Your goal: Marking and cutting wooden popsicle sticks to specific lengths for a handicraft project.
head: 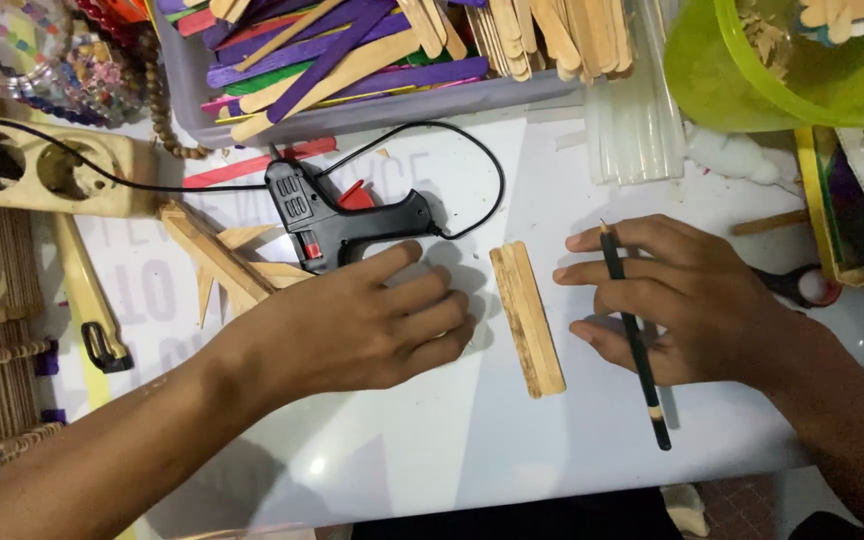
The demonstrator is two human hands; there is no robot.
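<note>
Our sticks (527,318) lie lengthwise mid-frame between our open left hand (372,320) and pencil-gripping right hand (682,300), about equally near both.

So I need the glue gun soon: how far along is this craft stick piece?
Early, it seems. Done: two plain sticks lie side by side on the table. In hand: the right hand holds a pencil; the left hand rests flat near the glue gun. Left: no glue shows on them, and the bin of sticks is full.

white table (472,440); wooden sticks (527,318), glue gun (337,225)
</note>
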